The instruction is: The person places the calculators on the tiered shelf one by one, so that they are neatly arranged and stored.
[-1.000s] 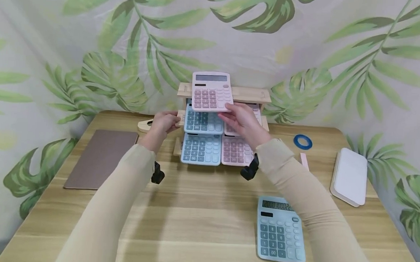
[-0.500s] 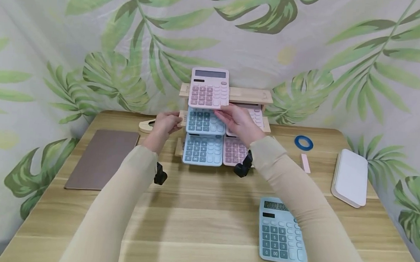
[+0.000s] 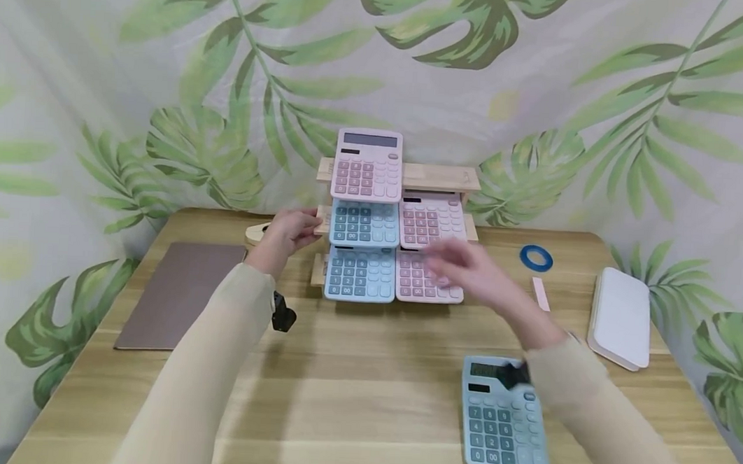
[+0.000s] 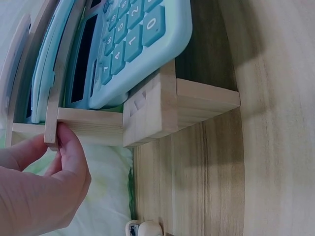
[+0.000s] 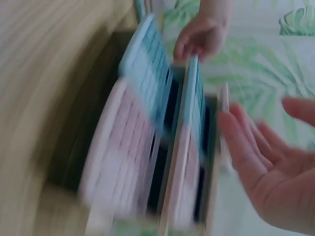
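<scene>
A wooden tiered rack [image 3: 440,176] stands at the back of the table, bearing calculators. On its top tier leans a pink calculator [image 3: 367,167], at the left. Below it sit a blue calculator [image 3: 364,224] and a pink calculator [image 3: 431,221]; the lowest tier bears another blue calculator [image 3: 361,275] and pink calculator [image 3: 414,280]. My left hand [image 4: 49,184] pinches the left end of the middle shelf between thumb and fingers. My right hand [image 3: 477,269], blurred, is in front of the rack's right side, fingers loosely bent, holding nothing.
Another blue calculator [image 3: 504,432] lies on the table at front right. Further right are a blue tape ring [image 3: 536,258], a pink strip [image 3: 540,294] and a white case [image 3: 620,317]. A brown mat [image 3: 179,295] and a cream-coloured object [image 3: 255,233] lie at left.
My right hand has let go of the top pink calculator and moved down and right, away from it. That calculator now rests on the top tier. My left hand keeps its grip on the shelf.
</scene>
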`<state>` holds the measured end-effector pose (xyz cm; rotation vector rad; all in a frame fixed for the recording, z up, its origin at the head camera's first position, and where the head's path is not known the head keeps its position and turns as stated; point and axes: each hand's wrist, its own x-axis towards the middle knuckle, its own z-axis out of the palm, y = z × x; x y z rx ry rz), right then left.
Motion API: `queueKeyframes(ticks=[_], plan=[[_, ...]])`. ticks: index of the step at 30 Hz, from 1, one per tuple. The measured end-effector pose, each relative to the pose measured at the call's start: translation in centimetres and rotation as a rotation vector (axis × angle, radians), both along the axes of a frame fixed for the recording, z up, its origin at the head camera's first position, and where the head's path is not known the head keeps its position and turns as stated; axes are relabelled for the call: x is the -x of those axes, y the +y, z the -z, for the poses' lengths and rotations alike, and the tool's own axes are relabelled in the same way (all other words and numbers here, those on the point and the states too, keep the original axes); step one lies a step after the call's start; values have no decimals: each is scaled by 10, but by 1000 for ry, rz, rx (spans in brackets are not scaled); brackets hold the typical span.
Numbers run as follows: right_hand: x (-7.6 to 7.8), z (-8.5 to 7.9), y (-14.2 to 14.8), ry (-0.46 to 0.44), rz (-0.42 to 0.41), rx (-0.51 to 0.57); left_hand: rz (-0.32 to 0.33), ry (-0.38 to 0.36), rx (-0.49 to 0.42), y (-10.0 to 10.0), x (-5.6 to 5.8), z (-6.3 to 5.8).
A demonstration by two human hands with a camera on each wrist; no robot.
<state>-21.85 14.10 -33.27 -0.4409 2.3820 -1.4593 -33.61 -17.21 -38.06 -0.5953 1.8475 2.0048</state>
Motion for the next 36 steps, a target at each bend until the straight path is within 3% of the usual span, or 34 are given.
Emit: queueKeyframes(ticks=[3,7,14,17,21,24,30,36], plan=[[-35,16,44,27,-117,-280,2,-8,-13,3,-1,4],[-78,37,91,-66,-175,-534,6,-6,-9,9,-2,5],[-150,72,139,-134,19,-736,5,-1,-29,10,0,2],[-170,88,147,-231,99,-728,1,5,-16,8,0,1],[-182,102,149,-358,174,-632,5,6,-27,4,0,1],[-185,107,144,-383,223,-630,8,-9,-34,1,-1,0],[-185,110,133,-373,282,-694,2,-26,-79,-3,-2,-3],[-185,115,131,-357,265,-609,17,-42,-78,-2,-2,0]])
